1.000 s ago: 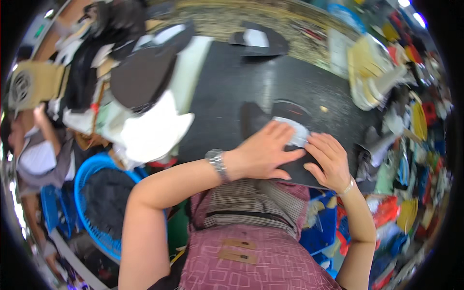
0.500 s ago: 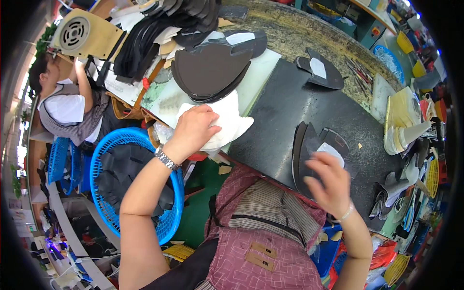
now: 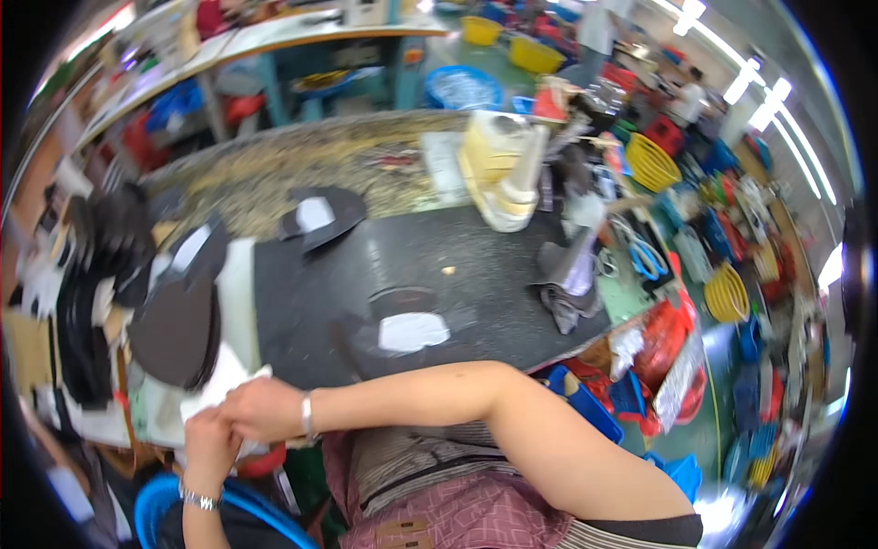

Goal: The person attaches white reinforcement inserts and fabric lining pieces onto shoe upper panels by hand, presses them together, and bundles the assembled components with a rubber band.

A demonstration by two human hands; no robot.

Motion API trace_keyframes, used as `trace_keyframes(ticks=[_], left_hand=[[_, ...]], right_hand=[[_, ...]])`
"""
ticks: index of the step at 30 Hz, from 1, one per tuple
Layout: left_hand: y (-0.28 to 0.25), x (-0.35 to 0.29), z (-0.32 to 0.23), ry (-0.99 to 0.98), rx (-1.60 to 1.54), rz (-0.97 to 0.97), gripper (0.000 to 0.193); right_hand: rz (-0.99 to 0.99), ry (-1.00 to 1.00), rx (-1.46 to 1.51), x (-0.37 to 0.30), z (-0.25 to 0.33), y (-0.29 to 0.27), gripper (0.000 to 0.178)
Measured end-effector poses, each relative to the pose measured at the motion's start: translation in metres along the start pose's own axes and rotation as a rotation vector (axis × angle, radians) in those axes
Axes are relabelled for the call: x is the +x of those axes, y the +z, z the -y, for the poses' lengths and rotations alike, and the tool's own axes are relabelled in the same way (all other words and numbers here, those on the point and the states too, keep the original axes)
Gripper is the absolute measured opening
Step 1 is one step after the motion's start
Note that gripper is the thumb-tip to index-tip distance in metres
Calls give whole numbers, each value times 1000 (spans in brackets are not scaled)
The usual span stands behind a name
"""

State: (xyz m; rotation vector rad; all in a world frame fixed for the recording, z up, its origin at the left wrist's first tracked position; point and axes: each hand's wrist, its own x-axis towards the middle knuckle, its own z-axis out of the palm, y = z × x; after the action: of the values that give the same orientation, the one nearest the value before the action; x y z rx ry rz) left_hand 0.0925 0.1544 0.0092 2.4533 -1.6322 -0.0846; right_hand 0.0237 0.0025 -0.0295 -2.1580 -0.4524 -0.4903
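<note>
My left hand (image 3: 210,443), with a metal watch at its wrist, and my right hand (image 3: 262,408) meet at the near edge of a soft white sheet (image 3: 229,371) at the left. The fingers of both hands are curled closed. My left hand seems to hold the sheet; what my right fingertips pinch is hidden. Just beyond lies a stack of dark brown curved pieces (image 3: 174,334). On the black board (image 3: 494,302) lies a dark piece with a white patch (image 3: 413,332), smeared by motion. Another dark piece with a white patch (image 3: 315,213) lies farther back.
A cream-coloured cone-topped container (image 3: 501,174) stands at the board's far edge. Grey fabric scraps (image 3: 567,293) and blue-handled scissors (image 3: 647,259) lie to the right. A blue basket (image 3: 155,508) is below my left hand. Red plastic bags (image 3: 666,343) hang at the right.
My right hand has left the pieces on the black board and crossed left to join my left hand at the white sheet. The view has swung to the right.
</note>
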Motion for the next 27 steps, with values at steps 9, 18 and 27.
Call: trace_keyframes(ticks=[9, 18, 27], left_hand=[[-2, 13, 21, -380, -384, -28, 13], [33, -22, 3, 0, 219, -353, 38], [44, -37, -6, -341, 21, -466, 65]], right_hand=[[267, 220, -157, 48, -24, -7, 11], [274, 301, -97, 36, -46, 6, 11], [-107, -29, -88, 27, -11, -30, 11]])
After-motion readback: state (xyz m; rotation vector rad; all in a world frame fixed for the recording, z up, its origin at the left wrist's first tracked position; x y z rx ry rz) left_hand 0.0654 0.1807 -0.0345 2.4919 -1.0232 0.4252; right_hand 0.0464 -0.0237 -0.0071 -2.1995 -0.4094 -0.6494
